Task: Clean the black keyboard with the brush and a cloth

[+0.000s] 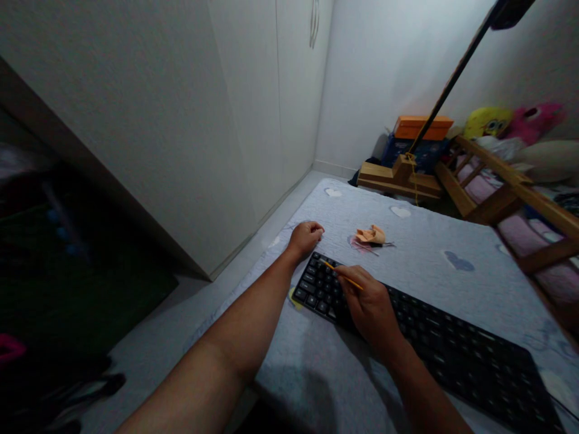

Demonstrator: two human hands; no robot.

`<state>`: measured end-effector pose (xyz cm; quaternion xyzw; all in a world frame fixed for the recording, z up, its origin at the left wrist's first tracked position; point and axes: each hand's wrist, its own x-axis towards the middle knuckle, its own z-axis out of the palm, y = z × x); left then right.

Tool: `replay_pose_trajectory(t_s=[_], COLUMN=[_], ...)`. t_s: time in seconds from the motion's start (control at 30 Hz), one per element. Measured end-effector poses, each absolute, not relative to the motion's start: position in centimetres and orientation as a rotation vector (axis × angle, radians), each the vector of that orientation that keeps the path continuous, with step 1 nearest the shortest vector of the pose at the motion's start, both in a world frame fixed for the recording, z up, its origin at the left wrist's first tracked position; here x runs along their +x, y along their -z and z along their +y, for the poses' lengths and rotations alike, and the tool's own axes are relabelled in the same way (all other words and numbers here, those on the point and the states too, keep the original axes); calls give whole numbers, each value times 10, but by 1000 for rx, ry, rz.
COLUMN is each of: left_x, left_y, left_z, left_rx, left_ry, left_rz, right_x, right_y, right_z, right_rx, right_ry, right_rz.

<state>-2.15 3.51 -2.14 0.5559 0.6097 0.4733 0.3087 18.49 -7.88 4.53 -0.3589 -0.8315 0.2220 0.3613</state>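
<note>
A black keyboard [434, 337] lies at a slant on the light patterned bed cover [434, 271]. In my right hand [368, 301] is a thin yellow-orange stick [348, 280], pinched between fingers and thumb. Its far end is over the keys near the keyboard's upper left corner; whether it touches them I cannot tell. My left hand [306, 238] rests on the cover just beyond that corner, fingers curled, with nothing visible in it. Farther back lies a crumpled peach-coloured cloth or wrapper [371, 234], with a few thin sticks [386, 245] by it.
A pale wardrobe [253, 120] stands along the left. Behind the bed cover are a wooden stand [398, 172] with a slanting dark pole [456, 72], an orange box [423, 128] and a wooden rail [511, 175]. A cable [563, 405] runs at the lower right.
</note>
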Motion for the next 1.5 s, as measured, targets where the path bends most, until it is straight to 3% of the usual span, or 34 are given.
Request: replay_pose_trajectory(t_s=[0.8,1.33,1.5], left_x=[-21,-20,-20], left_y=[20,21,20], left_z=[35,34,33], left_rx=[1482,1482,1485], left_ry=[-1238,-1245,-1238], left_rz=[1621,1624,1635], right_x=[183,197,197], right_y=[-40,-61,-55], right_z=[-79,-107,-101], right_rx=[-919,-739,-788], right_ry=[-379,-883,-689], right_rz=[-2348,-2285,-2154])
